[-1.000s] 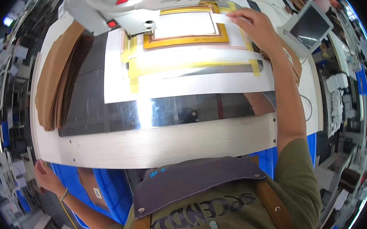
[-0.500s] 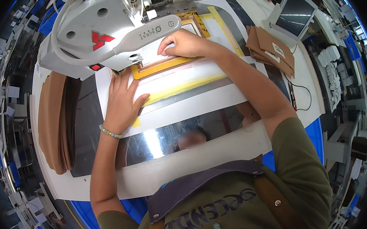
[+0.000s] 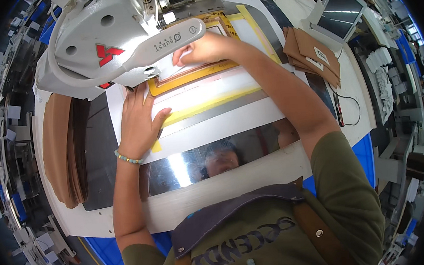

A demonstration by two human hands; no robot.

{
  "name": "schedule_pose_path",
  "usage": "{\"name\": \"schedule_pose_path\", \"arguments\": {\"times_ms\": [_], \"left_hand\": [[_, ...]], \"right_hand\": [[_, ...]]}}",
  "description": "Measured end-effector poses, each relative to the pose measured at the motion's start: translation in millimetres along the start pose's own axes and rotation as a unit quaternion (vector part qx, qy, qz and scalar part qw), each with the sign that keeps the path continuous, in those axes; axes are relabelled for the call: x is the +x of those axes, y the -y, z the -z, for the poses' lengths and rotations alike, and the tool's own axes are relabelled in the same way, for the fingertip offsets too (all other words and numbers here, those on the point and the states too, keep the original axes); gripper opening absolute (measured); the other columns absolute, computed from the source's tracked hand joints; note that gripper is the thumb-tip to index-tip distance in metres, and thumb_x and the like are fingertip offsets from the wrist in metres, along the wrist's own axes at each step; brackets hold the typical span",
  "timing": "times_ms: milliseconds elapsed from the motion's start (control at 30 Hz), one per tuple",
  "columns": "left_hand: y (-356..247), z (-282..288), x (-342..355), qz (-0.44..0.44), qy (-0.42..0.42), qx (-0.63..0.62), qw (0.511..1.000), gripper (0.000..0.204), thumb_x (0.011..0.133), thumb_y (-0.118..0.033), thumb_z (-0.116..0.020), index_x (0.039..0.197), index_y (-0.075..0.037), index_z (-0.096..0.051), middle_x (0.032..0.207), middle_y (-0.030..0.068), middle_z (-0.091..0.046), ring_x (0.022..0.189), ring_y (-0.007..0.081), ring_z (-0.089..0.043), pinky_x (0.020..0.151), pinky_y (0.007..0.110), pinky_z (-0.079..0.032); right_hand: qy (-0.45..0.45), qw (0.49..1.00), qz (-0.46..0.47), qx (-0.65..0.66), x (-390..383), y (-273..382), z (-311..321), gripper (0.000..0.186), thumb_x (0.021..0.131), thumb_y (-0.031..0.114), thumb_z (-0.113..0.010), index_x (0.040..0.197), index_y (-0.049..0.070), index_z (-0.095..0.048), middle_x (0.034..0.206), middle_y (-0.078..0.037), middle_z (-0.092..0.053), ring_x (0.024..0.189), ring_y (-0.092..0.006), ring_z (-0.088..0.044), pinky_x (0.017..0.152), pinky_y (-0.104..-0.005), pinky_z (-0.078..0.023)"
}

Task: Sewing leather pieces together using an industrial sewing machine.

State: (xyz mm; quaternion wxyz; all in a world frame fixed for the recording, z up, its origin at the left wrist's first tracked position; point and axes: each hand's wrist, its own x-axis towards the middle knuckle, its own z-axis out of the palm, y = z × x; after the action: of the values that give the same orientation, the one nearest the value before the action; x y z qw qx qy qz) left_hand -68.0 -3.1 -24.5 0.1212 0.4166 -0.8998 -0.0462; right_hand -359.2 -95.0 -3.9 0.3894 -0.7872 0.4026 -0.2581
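Observation:
My left hand (image 3: 137,126), a bead bracelet on its wrist, lies flat with fingers apart on the white sheet (image 3: 207,130) beside the left corner of the yellow rectangular frame (image 3: 183,80). My right hand (image 3: 203,48) is over the inside of that frame, fingers bent and pressed together at white material; what they hold, if anything, I cannot make out. Just above it is the grey handle (image 3: 162,42) of the white machine head (image 3: 83,53). Yellow tape strips (image 3: 209,100) line the sheet, which lies on a shiny metal plate (image 3: 180,170).
Folded brown material (image 3: 61,149) lies at the left. Brown pieces with white labels (image 3: 310,55), a screen (image 3: 337,10) and a cable (image 3: 354,106) are at the right. Blue bins (image 3: 361,155) sit below the table's edge. Rows of workbenches appear at both rims.
My left hand came up from the table's front-left edge onto the sheet. My right hand moved left from the frame's right side into its inside, shifting slightly further left since the middle frame.

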Motion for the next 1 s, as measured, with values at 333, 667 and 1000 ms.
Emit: {"name": "schedule_pose_path", "arguments": {"times_ms": [333,667,1000], "left_hand": [[9,0,-5,0.014,0.015,0.037,0.999,0.075,0.108,-0.059,-0.046,0.154,0.0,-0.054,0.166,0.0274,-0.04,0.155,0.0465,-0.034,0.128,0.054,-0.025],[6,-1,-5,0.003,-0.002,0.021,1.0,0.069,0.106,-0.052,-0.054,0.153,-0.001,-0.056,0.165,0.0267,-0.041,0.154,0.0456,-0.034,0.127,0.054,-0.027],[9,-1,-6,0.003,0.004,0.03,1.0,0.067,0.108,-0.05,-0.051,0.156,-0.003,-0.052,0.166,0.0255,-0.04,0.155,0.0463,-0.034,0.127,0.054,-0.026]], "right_hand": [[0.094,0.964,-0.127,-0.213,-46,1,80,0.011,0.085,0.011,-0.081,0.093,0.005,-0.084,0.083,-0.006,-0.078,0.075,-0.0132,-0.07,0.069,-0.0294,-0.053],[0.149,0.94,-0.163,-0.261,-40,10,74,0.01,0.08,0.005,-0.078,0.089,0.004,-0.083,0.081,-0.008,-0.078,0.072,-0.0163,-0.071,0.064,-0.032,-0.053],[0.157,0.908,-0.163,-0.353,-43,22,58,0.013,0.084,0.001,-0.066,0.088,0.008,-0.076,0.095,-0.011,-0.069,0.103,-0.0268,-0.065,0.087,-0.0411,-0.053]]}}
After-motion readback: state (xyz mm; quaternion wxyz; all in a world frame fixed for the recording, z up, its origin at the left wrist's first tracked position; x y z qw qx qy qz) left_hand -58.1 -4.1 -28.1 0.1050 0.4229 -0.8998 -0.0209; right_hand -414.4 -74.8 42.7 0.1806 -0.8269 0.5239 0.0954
